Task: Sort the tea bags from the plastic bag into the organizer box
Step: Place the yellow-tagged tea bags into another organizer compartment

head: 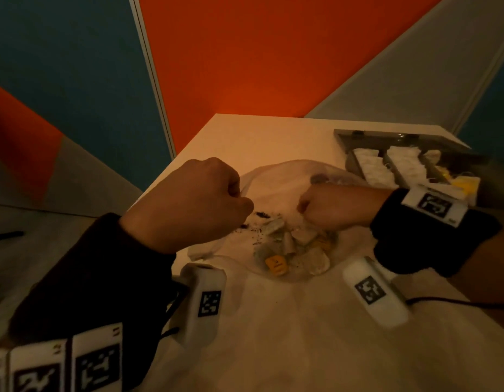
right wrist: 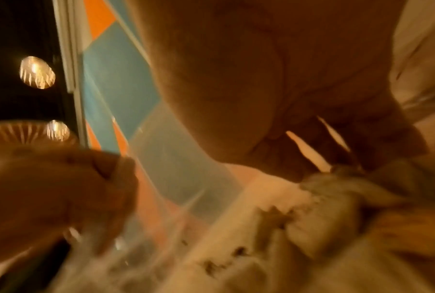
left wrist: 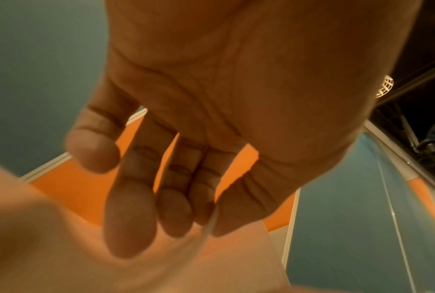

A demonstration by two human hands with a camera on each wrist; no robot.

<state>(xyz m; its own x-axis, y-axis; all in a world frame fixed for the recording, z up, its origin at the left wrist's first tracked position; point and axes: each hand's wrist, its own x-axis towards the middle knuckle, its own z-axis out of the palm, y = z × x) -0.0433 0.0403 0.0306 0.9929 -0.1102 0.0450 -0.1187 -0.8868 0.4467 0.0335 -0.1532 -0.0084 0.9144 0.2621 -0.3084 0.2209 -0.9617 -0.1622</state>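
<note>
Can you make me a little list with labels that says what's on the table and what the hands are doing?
Left hand: pinches the edge of the plastic bag, holding it open
Right hand: reaches into the bag, fingers curled among the tea bags
Tea bags: pile inside the bag, one with a yellow tag
Spilled tea: dark crumbs beside the pile
Organizer box: far right on the table, lid open, partly filled

Dim, warm orange light is tinting every view, and the sleeves are sinking into near-black shadow. Both wrist views are smearing with motion blur, with two round lamps [right wrist: 37, 72] glaring at the right wrist view's left edge. Straight wall edges are bending in the head view.
</note>
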